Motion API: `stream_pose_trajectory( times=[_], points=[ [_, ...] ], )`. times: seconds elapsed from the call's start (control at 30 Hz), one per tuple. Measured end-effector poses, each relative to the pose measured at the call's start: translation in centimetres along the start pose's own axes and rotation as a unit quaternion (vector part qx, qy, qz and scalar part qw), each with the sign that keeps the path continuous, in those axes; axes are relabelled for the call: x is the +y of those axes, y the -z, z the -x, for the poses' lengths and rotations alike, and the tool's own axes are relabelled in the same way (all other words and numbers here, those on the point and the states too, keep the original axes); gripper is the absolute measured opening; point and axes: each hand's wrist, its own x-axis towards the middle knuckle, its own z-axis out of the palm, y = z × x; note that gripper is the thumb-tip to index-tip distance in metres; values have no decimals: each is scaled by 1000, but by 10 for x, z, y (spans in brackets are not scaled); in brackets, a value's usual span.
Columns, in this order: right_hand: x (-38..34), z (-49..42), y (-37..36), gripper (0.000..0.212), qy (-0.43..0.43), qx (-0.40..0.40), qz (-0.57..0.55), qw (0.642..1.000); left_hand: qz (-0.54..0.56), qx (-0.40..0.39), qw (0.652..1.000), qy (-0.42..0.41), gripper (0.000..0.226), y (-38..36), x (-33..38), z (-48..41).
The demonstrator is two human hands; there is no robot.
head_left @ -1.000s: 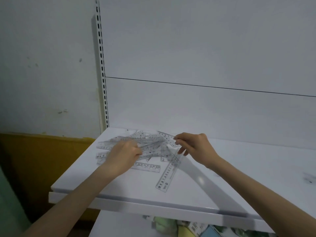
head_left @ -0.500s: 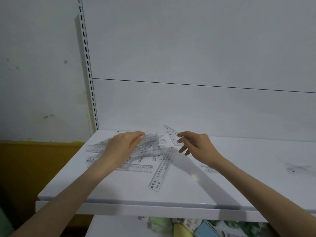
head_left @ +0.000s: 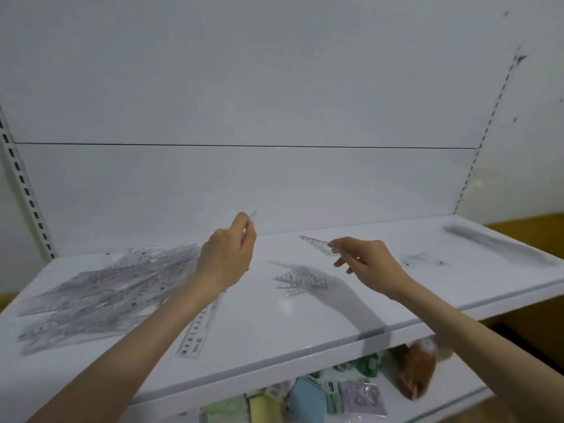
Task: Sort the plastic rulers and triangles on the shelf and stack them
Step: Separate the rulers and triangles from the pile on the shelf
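Note:
A blurred heap of clear plastic rulers and triangles [head_left: 106, 291] lies on the left of the white shelf [head_left: 274, 331]. One clear ruler [head_left: 200, 326] sticks out from under my left forearm toward the front edge. My left hand [head_left: 227, 254] is raised above the heap, fingers pinched on a thin clear piece [head_left: 252, 214] seen edge-on. My right hand [head_left: 366, 264] holds a small clear triangle [head_left: 317, 245] above the shelf. Below it, a small pile of clear triangles [head_left: 300, 280] rests on the shelf's middle.
Slotted uprights stand at the left [head_left: 24, 190] and right [head_left: 488, 126] of the white back panel. Dark smudges [head_left: 494, 242] mark the shelf's right end. The lower shelf holds coloured packets [head_left: 308, 401] and an orange bag [head_left: 416, 370].
The view has swung right. My right hand has carried the triangle right, away from the heap, to above the small pile. My left hand has lifted off the heap with a clear piece.

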Motion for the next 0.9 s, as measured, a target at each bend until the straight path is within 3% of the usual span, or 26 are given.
stream_pose_trajectory(
  times=[0.1,0.33,0.43,0.5,0.57,0.63,0.73,0.9],
  points=[
    [15,10,11,31,5,-24,76,997,66,-35,997,30,11,-16,11,-6],
    [20,6,-21,39,124,-127,198,964,228,-52,966,108,9,-17,11,-13],
    [16,2,-39,41,181,-150,238,943,232,-67,962,125,7,-11,2,-15],
    [20,0,-45,53,186,-154,223,945,226,-78,963,124,8,-10,-3,-17],
    [21,-3,-44,45,160,-163,210,951,211,-91,966,121,8,-13,-7,-19],
    [25,-3,-38,38,134,-135,171,967,194,-109,968,115,10,-17,-9,-20],
    [23,-3,-28,44,83,-53,100,990,194,-152,965,88,12,-25,-2,-22],
    [15,-7,-9,46,141,0,53,989,184,-239,952,41,13,-49,30,-25]
  ],
)
